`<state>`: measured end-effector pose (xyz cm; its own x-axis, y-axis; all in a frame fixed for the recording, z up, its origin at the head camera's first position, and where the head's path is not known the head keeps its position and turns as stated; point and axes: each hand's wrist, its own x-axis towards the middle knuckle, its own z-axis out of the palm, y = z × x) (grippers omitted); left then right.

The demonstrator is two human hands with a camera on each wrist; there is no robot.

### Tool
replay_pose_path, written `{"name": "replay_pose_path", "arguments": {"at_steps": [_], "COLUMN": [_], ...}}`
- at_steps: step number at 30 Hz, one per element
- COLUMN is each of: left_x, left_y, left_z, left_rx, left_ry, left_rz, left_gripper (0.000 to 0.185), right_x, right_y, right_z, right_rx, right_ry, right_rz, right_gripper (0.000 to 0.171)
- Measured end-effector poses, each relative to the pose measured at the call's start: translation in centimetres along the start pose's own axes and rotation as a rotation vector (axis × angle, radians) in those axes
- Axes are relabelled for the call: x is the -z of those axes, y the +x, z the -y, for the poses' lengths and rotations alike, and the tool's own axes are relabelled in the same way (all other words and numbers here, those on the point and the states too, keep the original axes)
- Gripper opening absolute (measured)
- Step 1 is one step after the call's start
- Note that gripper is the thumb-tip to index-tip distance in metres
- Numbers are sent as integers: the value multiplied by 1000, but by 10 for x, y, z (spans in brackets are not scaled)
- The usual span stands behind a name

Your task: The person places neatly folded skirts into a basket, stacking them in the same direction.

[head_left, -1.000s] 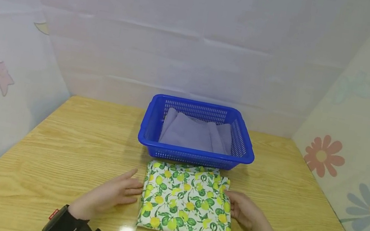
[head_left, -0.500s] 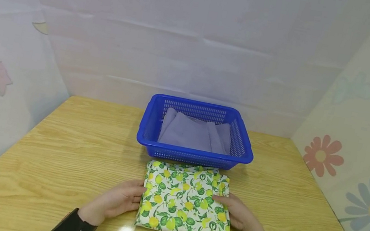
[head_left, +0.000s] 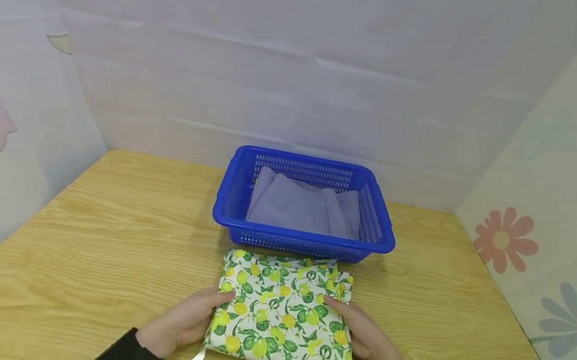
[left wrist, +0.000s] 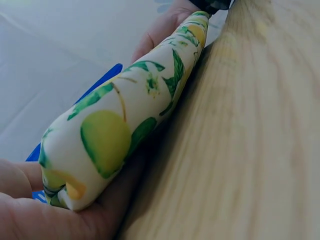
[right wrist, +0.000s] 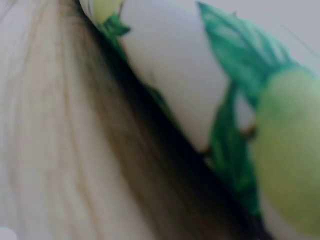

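Note:
A folded white cloth with a lemon print (head_left: 281,320) lies in front of the basket in the head view, its near edge slightly off the table. My left hand (head_left: 185,321) grips its left side, thumb on top and the other fingers underneath. In the left wrist view, the cloth's rounded fold (left wrist: 105,140) sits between thumb and fingers. On the opposite side my right hand (head_left: 368,335) holds the cloth with its thumb on top; its other fingers are hidden below. A dark gap shows under the cloth (right wrist: 175,75) in the right wrist view.
A blue plastic basket (head_left: 300,243) stands just behind the cloth, with a folded greyish-purple fabric (head_left: 298,207) inside. All of it rests on a wooden table (head_left: 129,229). Pale sheets with printed flowers and a star hang behind and at both sides.
My left hand has moved from beside the cloth to gripping its left edge. The right thumb has come onto the top. The cloth has shifted slightly left, and its near edge has lifted.

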<state>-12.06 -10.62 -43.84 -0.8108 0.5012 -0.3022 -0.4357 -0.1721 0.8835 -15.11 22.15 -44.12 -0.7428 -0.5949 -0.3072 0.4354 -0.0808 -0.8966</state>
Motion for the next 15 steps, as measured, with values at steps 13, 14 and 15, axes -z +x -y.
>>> {"name": "replay_pose_path", "arguments": {"at_steps": [13,14,15], "left_x": [-2,-3,-3], "left_y": [-7,-7,-8], "left_z": [0,-1,-1], "left_rx": [-22,-23,-21], "left_ry": [-7,-12,-21], "left_rz": [-109,-103,-97], "left_gripper": [69,68,68], "right_x": [-2,-2,-2], "right_y": [1,1,0], "right_z": [-1,-1,-1], "right_rx": [34,33,31], "right_ry": [-14,-15,-14], "right_rz": [-1,0,4], "right_gripper": [74,74,74]}}
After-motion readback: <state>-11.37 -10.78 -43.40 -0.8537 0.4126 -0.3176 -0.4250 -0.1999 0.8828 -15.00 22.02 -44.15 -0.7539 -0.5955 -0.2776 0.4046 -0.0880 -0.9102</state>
